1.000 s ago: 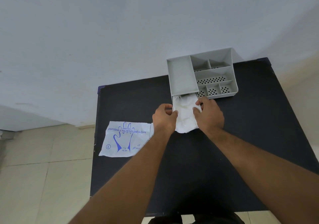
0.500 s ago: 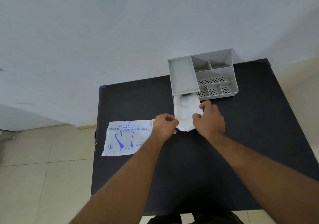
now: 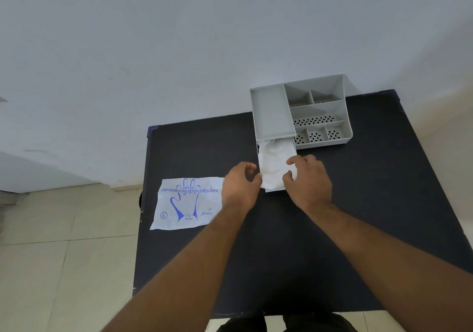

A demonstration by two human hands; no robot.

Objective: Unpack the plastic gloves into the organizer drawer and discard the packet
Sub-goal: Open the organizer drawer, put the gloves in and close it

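Black table [image 3: 358, 229], set against a pale wall; tiled floor to the left. Grey organizer [image 3: 318, 113] at the far edge, its compartments empty as far as can be seen, some with perforated floors. Drawer [image 3: 275, 190] pulled out toward the person from under the left section, stuffed with the white wad of gloves [image 3: 273, 162], which fills it and bulges a little above the walls. Emptied packet [image 3: 188, 202], printed with a blue hand, lies flat near the table's left edge, one corner overhanging, just beside the left wrist. Change over the last second: both hands were pressing on the wad; the left hand [image 3: 239, 187] has since come off it and now sits loosely curled at the drawer's left side, gripping nothing that I can see. Right hand [image 3: 307, 180] is still on the wad's right edge, fingers bent over it, tucking rather than lifting. Reading: packing is all but done. Remaining, by my judgement: push the drawer shut, then bin the packet. Risk: the slippery film springs up and snags the drawer opening.
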